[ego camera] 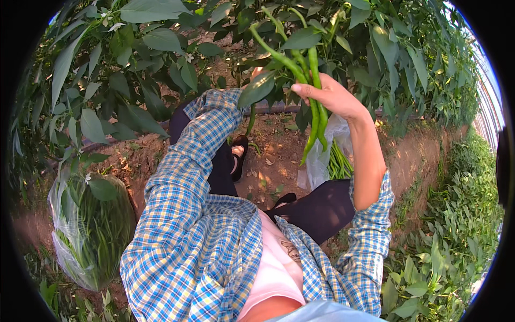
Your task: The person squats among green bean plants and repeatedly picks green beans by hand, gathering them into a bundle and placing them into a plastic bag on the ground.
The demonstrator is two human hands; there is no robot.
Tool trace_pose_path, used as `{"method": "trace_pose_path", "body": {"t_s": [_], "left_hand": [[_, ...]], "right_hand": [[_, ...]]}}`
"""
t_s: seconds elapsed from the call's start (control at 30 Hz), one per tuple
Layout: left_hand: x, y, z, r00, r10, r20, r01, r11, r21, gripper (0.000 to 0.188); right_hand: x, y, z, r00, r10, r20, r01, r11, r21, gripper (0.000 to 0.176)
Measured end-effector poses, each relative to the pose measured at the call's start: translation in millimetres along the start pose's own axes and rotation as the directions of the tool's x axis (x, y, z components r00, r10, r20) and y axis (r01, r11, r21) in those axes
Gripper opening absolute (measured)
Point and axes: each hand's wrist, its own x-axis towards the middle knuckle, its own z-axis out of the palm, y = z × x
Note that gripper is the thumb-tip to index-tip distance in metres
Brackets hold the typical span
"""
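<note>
My right hand [337, 95] grips a small bunch of long green chili peppers [314, 120] between thumb and fingers. Their stem ends point up and away from me, and the tips hang downward. To its left, my left hand [256, 72] reaches in among the pepper plants [161, 72]; leaves hide most of it, so its grasp cannot be made out. Just below that hand hangs another green pepper [251, 119], partly behind a broad leaf [257, 89].
Beyond my right forearm, an open clear plastic bag [320, 163] holds picked peppers [338, 161]. A large, full plastic bag of peppers [94, 229] stands at the left. One pepper [255, 149] lies on the soil [267, 173] near my shoe [239, 159]. Low plants [446, 257] grow at the right.
</note>
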Motion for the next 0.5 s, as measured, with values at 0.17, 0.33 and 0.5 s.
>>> {"method": "trace_pose_path", "body": {"t_s": [0.17, 0.33, 0.5], "left_hand": [[13.5, -45.4, -67.9, 0.988, -0.086, -0.131, 0.035, 0.936, -0.349, 0.034], [-35.3, -88.8, -101.2, 0.925, -0.086, -0.371, -0.078, 0.910, -0.407, 0.030], [-165.5, -60.1, 0.6, 0.974, 0.172, -0.145, -0.137, 0.965, 0.226, 0.026]], "right_hand": [[-29.8, 18.3, 92.6, 0.981, -0.191, 0.018, 0.187, 0.974, 0.124, 0.046], [-31.0, 107.8, 144.2, 0.989, 0.043, -0.138, -0.010, 0.972, 0.233, 0.039], [-32.1, 190.5, 152.2, 0.799, 0.436, -0.415, -0.077, 0.758, 0.648, 0.041]]}}
